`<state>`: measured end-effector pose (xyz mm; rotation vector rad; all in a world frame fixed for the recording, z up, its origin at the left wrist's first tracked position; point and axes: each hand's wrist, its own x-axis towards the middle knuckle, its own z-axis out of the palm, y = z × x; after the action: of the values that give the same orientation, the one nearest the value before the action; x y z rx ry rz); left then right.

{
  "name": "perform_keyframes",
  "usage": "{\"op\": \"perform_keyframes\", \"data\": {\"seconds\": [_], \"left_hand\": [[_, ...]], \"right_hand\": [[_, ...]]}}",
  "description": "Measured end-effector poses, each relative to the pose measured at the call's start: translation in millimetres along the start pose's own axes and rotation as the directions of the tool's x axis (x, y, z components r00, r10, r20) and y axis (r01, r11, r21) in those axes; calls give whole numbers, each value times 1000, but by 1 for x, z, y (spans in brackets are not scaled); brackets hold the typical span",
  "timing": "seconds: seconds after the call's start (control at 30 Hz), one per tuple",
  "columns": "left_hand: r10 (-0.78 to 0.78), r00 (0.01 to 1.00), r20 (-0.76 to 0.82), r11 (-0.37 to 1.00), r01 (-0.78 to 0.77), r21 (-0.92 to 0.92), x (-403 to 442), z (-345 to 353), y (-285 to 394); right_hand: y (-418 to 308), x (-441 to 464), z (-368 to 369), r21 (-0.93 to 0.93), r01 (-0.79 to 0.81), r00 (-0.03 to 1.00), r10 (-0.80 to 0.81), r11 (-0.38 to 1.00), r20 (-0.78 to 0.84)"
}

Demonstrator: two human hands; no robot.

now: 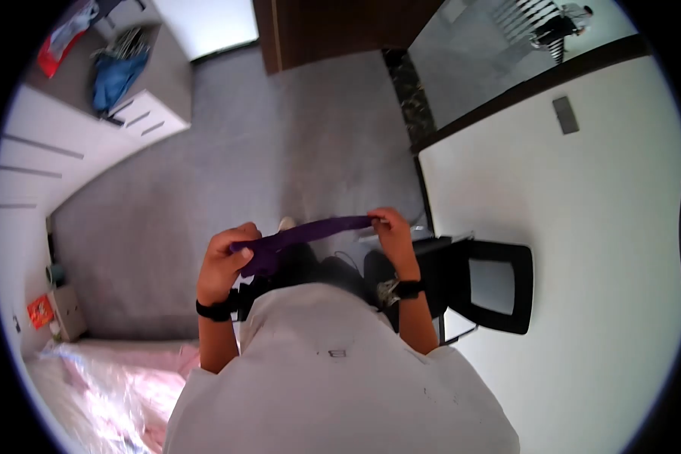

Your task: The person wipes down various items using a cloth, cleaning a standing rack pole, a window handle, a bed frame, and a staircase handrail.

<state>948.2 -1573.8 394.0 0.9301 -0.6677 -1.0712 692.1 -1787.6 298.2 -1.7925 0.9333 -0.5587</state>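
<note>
A long, narrow purple cloth (314, 230) stretches between my two hands in front of my body. My left hand (224, 259) grips its wider, bunched end, with the thumb lying over the fabric. Its thin far end is pinched in the fingertips of my right hand (393, 236). Between the hands the cloth runs fairly taut, rising slightly toward the right. What kind of item it is, I cannot tell. Both wrists wear black straps.
A black-framed chair (499, 287) stands close at my right by the white wall. Blue clothing (119, 78) lies on a low cabinet at the upper left. Plastic-covered pink bedding (129, 378) is at the lower left. Ahead are a brown door (340, 30) and a doorway.
</note>
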Motion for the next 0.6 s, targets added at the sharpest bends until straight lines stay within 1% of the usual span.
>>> {"op": "perform_keyframes", "data": {"seconds": [0.07, 0.1, 0.13, 0.17, 0.2, 0.23, 0.27, 0.3, 0.33, 0.37, 0.4, 0.47, 0.5, 0.53, 0.6], "left_hand": [[-74, 996, 51, 996, 76, -39, 50, 2, -12], [-142, 987, 79, 990, 140, 28, 77, 12, -12], [-197, 974, 113, 977, 185, 109, 110, 22, -9], [-213, 960, 181, 977, 206, 61, 142, 35, -12], [-184, 956, 230, 983, 173, 65, 177, 50, -17], [-257, 954, 153, 964, 264, -26, 208, 68, -27], [-338, 938, 80, 930, 346, -124, 240, 85, -39], [-377, 918, 126, 893, 396, -212, 265, 101, -46], [-367, 915, 166, 897, 395, -197, 298, 120, -54], [-435, 879, 197, 850, 473, -233, 330, 138, -63], [-497, 837, 227, 797, 544, -261, 360, 156, -71], [-492, 831, 260, 807, 547, -220, 406, 187, -97], [-504, 810, 299, 793, 571, -210, 424, 202, -105], [-510, 790, 340, 779, 592, -208, 437, 219, -112], [-510, 763, 397, 775, 608, -175, 475, 258, -116]], "right_hand": [[8, 22, -21, -147, 51, 995, -63, 988, -77], [11, 29, -36, -159, 47, 991, -66, 986, -119], [14, 43, -51, -206, 78, 974, -119, 975, -194], [17, 58, -68, -255, 109, 946, -179, 961, -270], [22, 69, -90, -371, 124, 904, -259, 920, -341], [19, 77, -111, -329, 3, 875, -162, 944, -456], [27, 84, -132, -259, -69, 807, -99, 963, -583], [25, 87, -148, -173, -93, 719, -54, 981, -692], [28, 99, -167, -78, -105, 623, 4, 991, -783], [39, 110, -191, -72, -104, 594, 3, 992, -805], [51, 121, -215, -82, -138, 552, 8, 987, -834], [54, 150, -248, -67, -169, 477, 22, 983, -879], [32, 161, -266, 169, -89, 483, 191, 981, -855], [15, 167, -283, 387, -4, 504, 336, 922, -796], [-1, 198, -311, 375, 47, 474, 310, 926, -824]]}}
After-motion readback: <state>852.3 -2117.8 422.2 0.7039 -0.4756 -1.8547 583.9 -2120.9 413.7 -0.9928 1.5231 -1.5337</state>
